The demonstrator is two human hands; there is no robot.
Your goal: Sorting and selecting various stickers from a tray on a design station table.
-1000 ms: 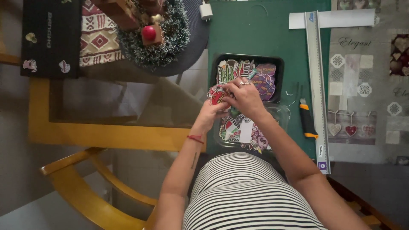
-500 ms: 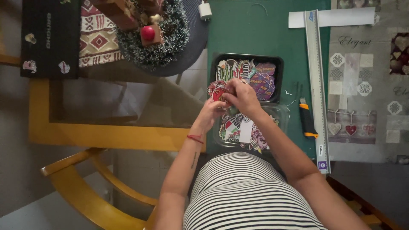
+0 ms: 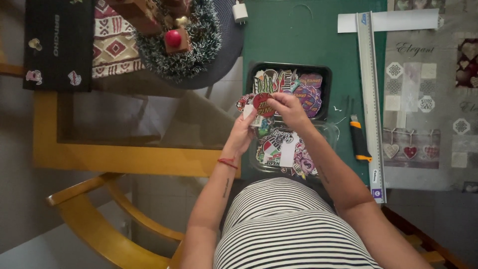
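My right hand pinches a round red sticker just in front of a black tray filled with several colourful stickers. My left hand holds a small stack of stickers right beside it, fingers curled around them; the two hands nearly touch. Below them sits a clear plastic tray with more stickers and a white paper strip. Both trays rest on a green cutting mat.
An orange-and-black utility knife and a long metal ruler lie right of the trays. A patterned cloth covers the right side. A tinsel wreath with a red ball sits on the glass table; a yellow wooden chair stands below.
My right hand has lifted the round red sticker slightly left and up from the stack. My left hand has stayed almost in place.
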